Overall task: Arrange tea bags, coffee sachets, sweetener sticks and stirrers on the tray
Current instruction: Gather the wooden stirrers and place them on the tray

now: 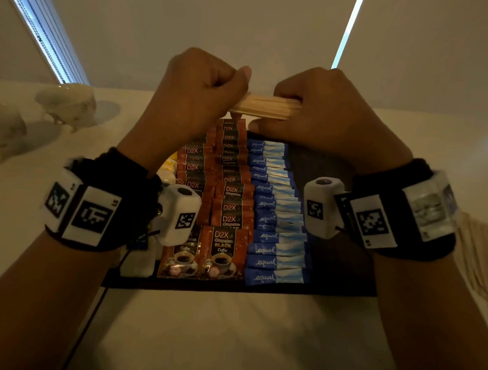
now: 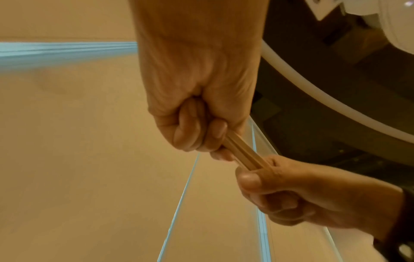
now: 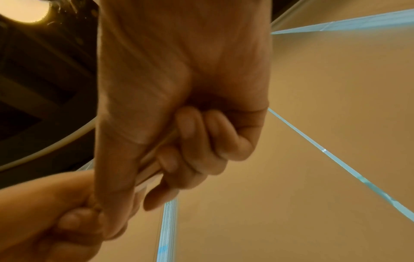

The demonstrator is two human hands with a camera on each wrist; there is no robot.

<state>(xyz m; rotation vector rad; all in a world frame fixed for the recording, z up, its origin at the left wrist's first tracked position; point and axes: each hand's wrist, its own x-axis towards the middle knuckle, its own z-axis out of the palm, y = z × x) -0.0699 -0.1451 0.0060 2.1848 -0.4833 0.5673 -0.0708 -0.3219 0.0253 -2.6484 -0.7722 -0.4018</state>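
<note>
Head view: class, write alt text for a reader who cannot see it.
Two hands, left hand and right hand, grip a bundle of wooden stirrers above a dark tray. On the tray lie rows of red coffee sachets and blue sweetener sticks.

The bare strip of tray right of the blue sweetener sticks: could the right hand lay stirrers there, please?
Probably yes: the right hand shares the stirrers with the left hand, above the tray, whose right strip looks bare.

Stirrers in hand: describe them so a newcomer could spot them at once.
Start at the dark tray with its rows of red coffee sachets and blue sweetener sticks. Above its far end, left hand and right hand grip one bundle of stirrers: pale bare wood, unprinted, held in the air.
</note>
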